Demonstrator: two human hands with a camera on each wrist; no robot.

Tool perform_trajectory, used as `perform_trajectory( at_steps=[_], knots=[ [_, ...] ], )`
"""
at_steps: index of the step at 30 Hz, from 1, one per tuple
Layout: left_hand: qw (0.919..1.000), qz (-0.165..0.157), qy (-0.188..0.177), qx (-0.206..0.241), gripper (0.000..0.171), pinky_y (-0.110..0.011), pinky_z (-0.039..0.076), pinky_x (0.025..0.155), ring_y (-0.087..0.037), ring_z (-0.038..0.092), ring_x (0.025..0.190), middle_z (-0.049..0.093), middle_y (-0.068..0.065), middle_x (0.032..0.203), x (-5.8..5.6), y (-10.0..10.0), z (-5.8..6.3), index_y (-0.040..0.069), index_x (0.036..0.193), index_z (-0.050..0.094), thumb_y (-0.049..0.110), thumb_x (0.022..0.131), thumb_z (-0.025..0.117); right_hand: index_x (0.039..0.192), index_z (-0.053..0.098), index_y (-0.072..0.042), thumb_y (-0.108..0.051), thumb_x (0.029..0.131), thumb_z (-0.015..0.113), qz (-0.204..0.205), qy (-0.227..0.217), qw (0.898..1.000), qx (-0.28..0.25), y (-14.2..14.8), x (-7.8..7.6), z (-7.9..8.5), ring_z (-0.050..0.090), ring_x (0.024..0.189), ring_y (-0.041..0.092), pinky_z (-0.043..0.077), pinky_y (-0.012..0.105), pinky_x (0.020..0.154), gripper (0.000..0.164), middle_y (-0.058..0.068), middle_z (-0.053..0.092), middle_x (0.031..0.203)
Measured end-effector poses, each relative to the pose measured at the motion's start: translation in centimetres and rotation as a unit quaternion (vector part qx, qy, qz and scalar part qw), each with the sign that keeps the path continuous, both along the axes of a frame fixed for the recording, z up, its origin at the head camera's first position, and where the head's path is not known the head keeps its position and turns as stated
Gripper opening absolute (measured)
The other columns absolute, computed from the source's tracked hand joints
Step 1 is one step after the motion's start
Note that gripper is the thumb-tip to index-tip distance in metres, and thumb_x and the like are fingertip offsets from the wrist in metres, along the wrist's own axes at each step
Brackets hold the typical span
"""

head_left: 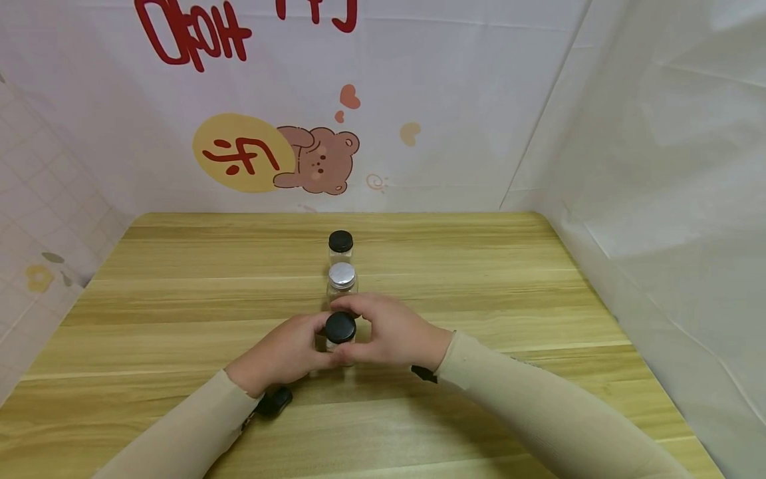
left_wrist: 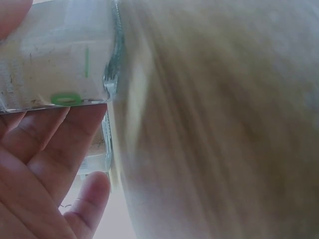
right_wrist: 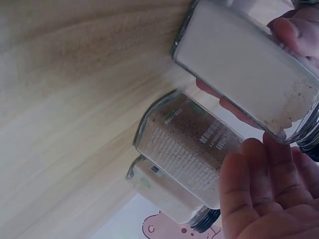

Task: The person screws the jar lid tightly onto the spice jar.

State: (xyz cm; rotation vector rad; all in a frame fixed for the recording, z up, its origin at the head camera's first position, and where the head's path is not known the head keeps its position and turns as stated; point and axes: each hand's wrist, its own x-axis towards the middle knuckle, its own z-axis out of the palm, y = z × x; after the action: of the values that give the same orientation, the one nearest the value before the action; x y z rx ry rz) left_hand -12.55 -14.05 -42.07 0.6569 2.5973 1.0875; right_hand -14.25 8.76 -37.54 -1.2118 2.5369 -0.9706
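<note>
A square glass jar of pale powder (right_wrist: 239, 64) with a black lid (head_left: 340, 327) stands upright between both hands, its base close to the wood in the left wrist view. My left hand (head_left: 284, 352) grips the jar from the left, fingers behind the glass and thumb in front. From the right, my right hand (head_left: 389, 332) curves round its upper part, index finger at the back and thumb at the front. The other right fingers spread loosely near the neck in the right wrist view. Just behind stands a jar of brown powder (right_wrist: 184, 144) with a silver lid (head_left: 342, 275).
Farther back in the same line is another black-lidded jar (head_left: 340, 245) with pale contents. All stand on a wood-patterned table (head_left: 455, 279). A white printed sheet (head_left: 467, 100) rises behind the table, and a pale sheet (head_left: 670, 199) hangs along the right side.
</note>
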Motion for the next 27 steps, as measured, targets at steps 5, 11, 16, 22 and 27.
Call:
perform_trajectory(
  at_steps=[5,11,16,22,27],
  knots=[
    [1.0000,-0.001,0.007,0.003,0.048,-0.032,0.049,0.088,-0.010,0.060,0.095,0.073,0.009,0.121,0.05,0.00,-0.07,0.032,0.124,0.071,0.057,0.085,0.084,0.137,0.064,-0.012,-0.021,0.094,0.079,0.010,-0.010,1.000,-0.020,0.27,0.01,-0.20,0.065,0.116,0.010,0.054,0.037,0.105,0.046,-0.002,0.070,0.124],
    [0.9999,-0.003,0.006,0.008,0.049,-0.038,0.051,0.096,-0.010,0.063,0.106,0.072,0.009,0.129,0.02,0.01,-0.14,0.033,0.128,0.070,0.055,0.086,0.084,0.130,0.066,-0.012,-0.025,0.095,0.079,0.000,-0.008,1.000,-0.018,0.21,0.04,-0.21,0.066,0.113,0.010,0.055,0.034,0.102,0.039,-0.003,0.071,0.120],
    [1.0000,-0.003,0.001,0.009,0.044,-0.041,0.051,0.098,-0.011,0.064,0.110,0.072,0.009,0.129,-0.02,0.00,-0.14,0.034,0.123,0.071,0.054,0.086,0.084,0.125,0.065,-0.013,-0.029,0.094,0.082,-0.012,-0.014,1.000,-0.018,0.06,-0.02,-0.48,0.067,0.112,0.009,0.055,0.036,0.101,0.039,-0.005,0.072,0.117],
    [1.0000,-0.004,0.003,0.008,0.041,-0.039,0.051,0.097,-0.011,0.064,0.110,0.072,0.008,0.130,-0.04,-0.01,-0.13,0.033,0.118,0.071,0.054,0.086,0.084,0.138,0.060,-0.009,-0.028,0.092,0.083,0.000,-0.028,0.999,-0.030,0.19,-0.10,-0.63,0.065,0.115,0.008,0.054,0.034,0.105,0.054,-0.004,0.070,0.123],
    [0.9999,-0.006,0.006,0.007,0.050,-0.039,0.051,0.096,-0.010,0.064,0.107,0.072,0.008,0.129,-0.02,-0.03,-0.16,0.032,0.129,0.070,0.055,0.086,0.084,0.138,0.062,-0.011,-0.019,0.093,0.079,0.023,-0.011,0.999,-0.038,0.39,-0.24,-0.76,0.065,0.116,0.007,0.052,0.028,0.104,0.049,-0.004,0.071,0.124]
  ],
)
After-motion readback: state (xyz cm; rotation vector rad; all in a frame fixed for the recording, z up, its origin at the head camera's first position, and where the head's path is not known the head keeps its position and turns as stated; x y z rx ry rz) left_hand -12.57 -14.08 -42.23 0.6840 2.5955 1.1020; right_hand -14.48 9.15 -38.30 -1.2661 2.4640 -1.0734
